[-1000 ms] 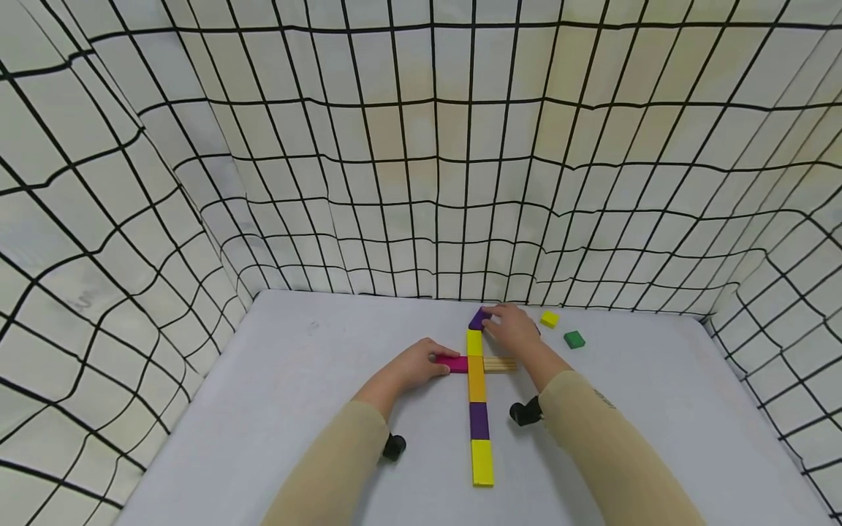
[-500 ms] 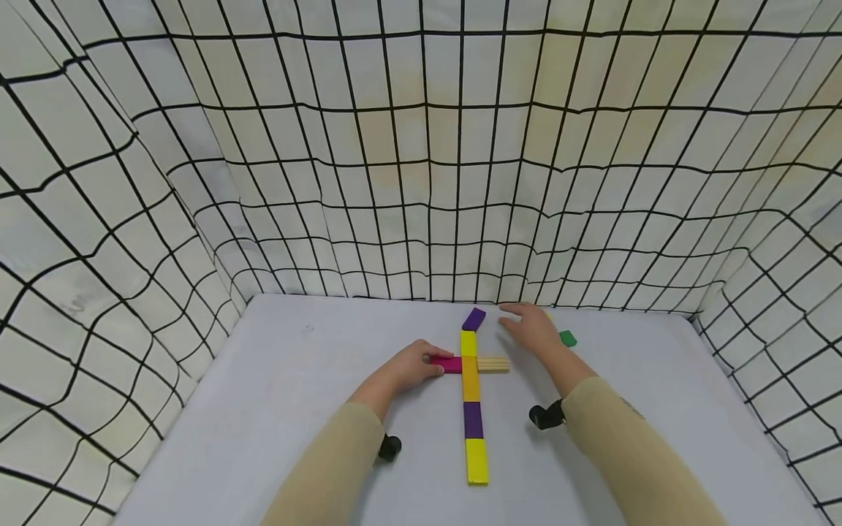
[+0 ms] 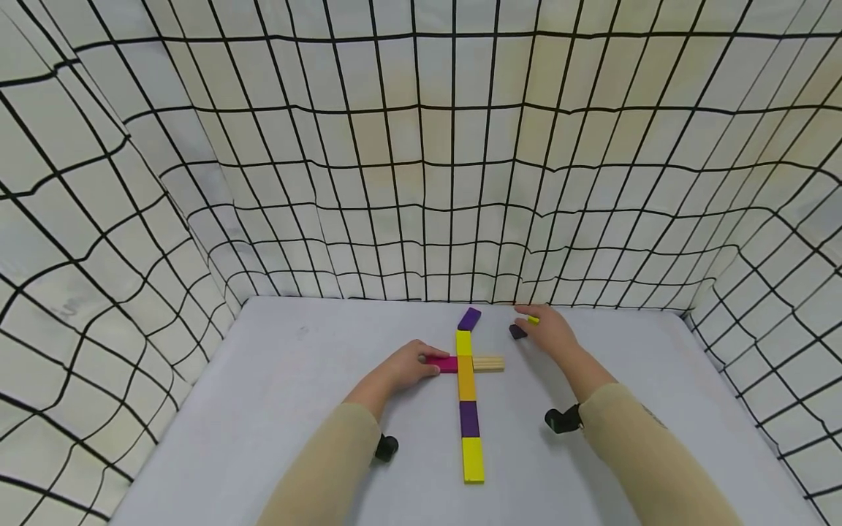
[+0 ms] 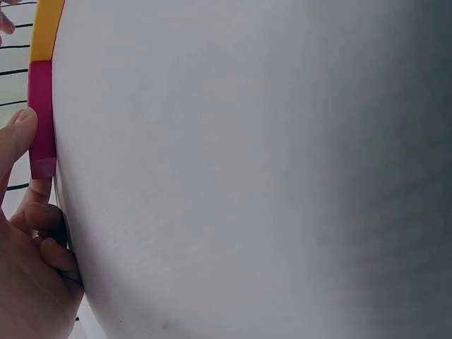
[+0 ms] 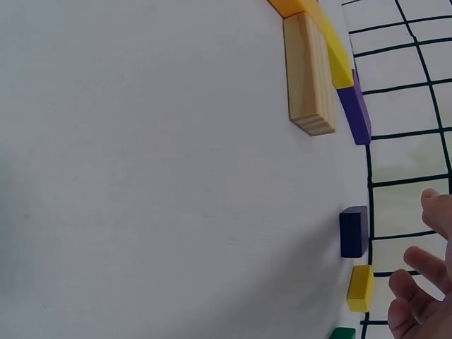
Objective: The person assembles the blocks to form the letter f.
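Flat coloured blocks form a cross on the white table. My left hand (image 3: 404, 367) pinches the magenta block (image 3: 447, 364), the cross's left arm, between thumb and fingers. That block touches the orange block (image 3: 465, 380). A plain wooden block (image 3: 488, 364) is the right arm. Above the orange block lies a yellow block (image 3: 463, 343), then a tilted purple block (image 3: 470, 319) at the top. My right hand (image 3: 551, 337) hovers with parted fingers over a dark block (image 5: 354, 232) and a small yellow block (image 5: 361, 288), holding neither.
Below the orange block, another purple block (image 3: 469, 419) and a longer yellow block (image 3: 473, 460) continue the line downward. A green block (image 5: 343, 332) shows at the right wrist view's lower edge. Black netting (image 3: 421, 164) over white walls surrounds the table's back and sides.
My right hand has let go of the tilted purple block at the top and moved right, to the loose blocks. The left hand keeps its grip on the magenta block.
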Demonstrator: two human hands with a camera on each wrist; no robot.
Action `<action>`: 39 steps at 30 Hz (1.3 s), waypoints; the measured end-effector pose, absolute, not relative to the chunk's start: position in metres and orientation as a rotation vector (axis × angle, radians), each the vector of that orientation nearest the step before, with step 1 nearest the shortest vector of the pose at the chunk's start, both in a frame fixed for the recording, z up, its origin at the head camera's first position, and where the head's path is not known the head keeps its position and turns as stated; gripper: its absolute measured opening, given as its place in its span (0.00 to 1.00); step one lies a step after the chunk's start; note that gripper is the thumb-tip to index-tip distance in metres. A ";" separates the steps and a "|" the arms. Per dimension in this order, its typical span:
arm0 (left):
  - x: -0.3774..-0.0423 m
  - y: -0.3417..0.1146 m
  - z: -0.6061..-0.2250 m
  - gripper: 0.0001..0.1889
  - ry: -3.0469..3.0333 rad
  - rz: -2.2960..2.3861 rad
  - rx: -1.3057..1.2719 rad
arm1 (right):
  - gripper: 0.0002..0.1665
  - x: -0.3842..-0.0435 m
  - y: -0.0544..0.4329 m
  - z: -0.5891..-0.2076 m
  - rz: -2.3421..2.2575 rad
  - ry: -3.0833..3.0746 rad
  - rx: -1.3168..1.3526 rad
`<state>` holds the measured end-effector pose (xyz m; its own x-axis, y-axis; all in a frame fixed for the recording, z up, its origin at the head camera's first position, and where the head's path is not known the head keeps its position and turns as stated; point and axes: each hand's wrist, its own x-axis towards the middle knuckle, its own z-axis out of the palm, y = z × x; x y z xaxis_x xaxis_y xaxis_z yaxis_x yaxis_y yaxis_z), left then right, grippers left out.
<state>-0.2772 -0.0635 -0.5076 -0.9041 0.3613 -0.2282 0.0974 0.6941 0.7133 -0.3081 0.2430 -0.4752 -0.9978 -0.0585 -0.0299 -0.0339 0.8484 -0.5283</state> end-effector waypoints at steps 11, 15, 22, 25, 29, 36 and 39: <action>-0.277 -0.062 -0.508 0.16 2.555 1.032 0.350 | 0.27 -0.312 0.237 -0.494 -0.694 2.961 0.062; -0.277 -0.061 -0.509 0.16 2.551 1.031 0.334 | 0.26 -0.311 0.236 -0.498 -0.704 2.972 0.087; -0.277 -0.060 -0.507 0.16 2.540 1.041 0.338 | 0.23 -0.316 0.234 -0.503 -0.698 2.981 0.062; -0.277 -0.059 -0.506 0.16 2.540 1.040 0.326 | 0.22 -0.319 0.231 -0.504 -0.683 2.981 0.047; -0.276 -0.058 -0.505 0.16 2.541 1.037 0.332 | 0.22 -0.321 0.228 -0.506 -0.693 2.972 0.032; -0.275 -0.060 -0.504 0.16 2.549 1.027 0.337 | 0.23 -0.320 0.228 -0.507 -0.741 2.982 -0.025; -0.275 -0.061 -0.504 0.16 2.556 1.014 0.329 | 0.23 -0.318 0.227 -0.507 -0.758 2.988 -0.001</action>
<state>-0.2751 -0.0610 -0.5036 -0.9042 0.3448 -0.2521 0.0783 0.7140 0.6958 -0.3181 0.2269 -0.5073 -0.9983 -0.0153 -0.0569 0.0136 0.8793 -0.4761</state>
